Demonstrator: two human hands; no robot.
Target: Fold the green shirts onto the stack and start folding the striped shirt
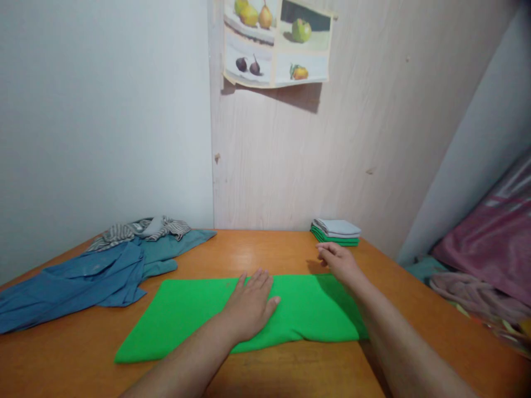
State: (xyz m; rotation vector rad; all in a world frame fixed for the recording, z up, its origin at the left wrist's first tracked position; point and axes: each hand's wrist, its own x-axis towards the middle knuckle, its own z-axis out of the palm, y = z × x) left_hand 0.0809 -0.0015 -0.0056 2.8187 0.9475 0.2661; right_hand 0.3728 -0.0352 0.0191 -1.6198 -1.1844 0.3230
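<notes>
A bright green cloth [191,309], folded into a long flat band, lies across the table in front of me. My left hand [251,307] rests on its middle with the palm down and the fingers stretched out. Over the far right part of the cloth, my right hand [338,260] hovers with loosely bent fingers and nothing visible in them. Its shadow falls on the cloth and table. A small crease shows along the near edge, right of my left hand. The right end of the cloth is partly hidden behind my right forearm.
A neat stack of folded grey and green cloths [336,229] stands at the table's back right. Rumpled blue garments [91,271] and a striped one [120,235] lie at the left. The orange table [257,251] meets the wall. Pink fabric [489,237] is heaped off to the right.
</notes>
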